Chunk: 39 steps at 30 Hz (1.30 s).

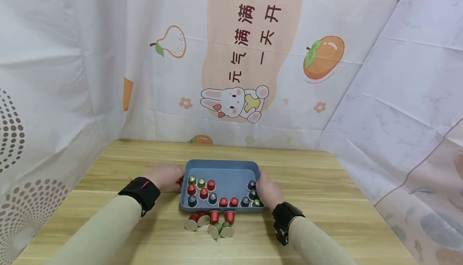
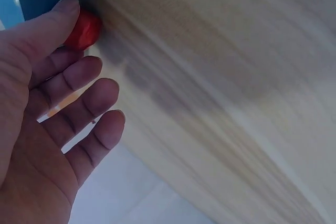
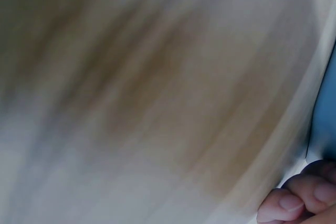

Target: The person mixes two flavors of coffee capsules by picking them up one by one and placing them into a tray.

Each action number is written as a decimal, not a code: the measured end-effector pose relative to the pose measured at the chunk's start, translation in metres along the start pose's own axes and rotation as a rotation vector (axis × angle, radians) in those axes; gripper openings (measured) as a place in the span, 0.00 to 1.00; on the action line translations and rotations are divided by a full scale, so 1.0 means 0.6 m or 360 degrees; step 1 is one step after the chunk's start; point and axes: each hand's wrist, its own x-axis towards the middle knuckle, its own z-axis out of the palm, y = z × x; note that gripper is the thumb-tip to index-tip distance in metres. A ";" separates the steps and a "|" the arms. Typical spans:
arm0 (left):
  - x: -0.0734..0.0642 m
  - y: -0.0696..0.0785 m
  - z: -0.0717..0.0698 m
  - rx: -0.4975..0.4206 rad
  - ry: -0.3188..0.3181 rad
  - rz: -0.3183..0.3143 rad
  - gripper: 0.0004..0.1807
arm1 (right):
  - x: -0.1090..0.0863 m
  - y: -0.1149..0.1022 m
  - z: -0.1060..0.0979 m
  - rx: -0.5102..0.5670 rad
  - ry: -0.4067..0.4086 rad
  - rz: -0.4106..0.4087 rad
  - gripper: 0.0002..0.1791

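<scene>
A blue-grey rectangular tray (image 1: 226, 176) sits mid-table with red, green and dark blue coffee capsules standing in it, along the left, front and right sides. At its left wall, my left hand (image 1: 167, 176) pinches a red coffee capsule (image 2: 85, 31) between thumb and index finger, the thumb tip close to the wall; its other fingers are spread loosely. On the opposite side my right hand (image 1: 269, 192) grips the tray's right wall, fingers curled by the blue side (image 3: 326, 114). Part of that grip is hidden.
Several red capsules (image 1: 214, 217) and green capsules (image 1: 227, 229) lie tipped over on the wooden table (image 1: 307, 184) just in front of the tray. Printed white curtains (image 1: 159, 96) hang behind the table and along both sides.
</scene>
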 end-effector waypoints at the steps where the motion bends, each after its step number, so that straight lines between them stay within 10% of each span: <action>1: 0.000 -0.001 0.002 0.0006 0.0016 0.0009 0.12 | 0.000 0.000 0.001 0.0000 -0.0005 0.0007 0.09; 39: -0.012 -0.016 -0.021 -0.0277 0.0068 0.0003 0.12 | 0.002 0.000 0.001 -0.0030 -0.0026 0.0022 0.11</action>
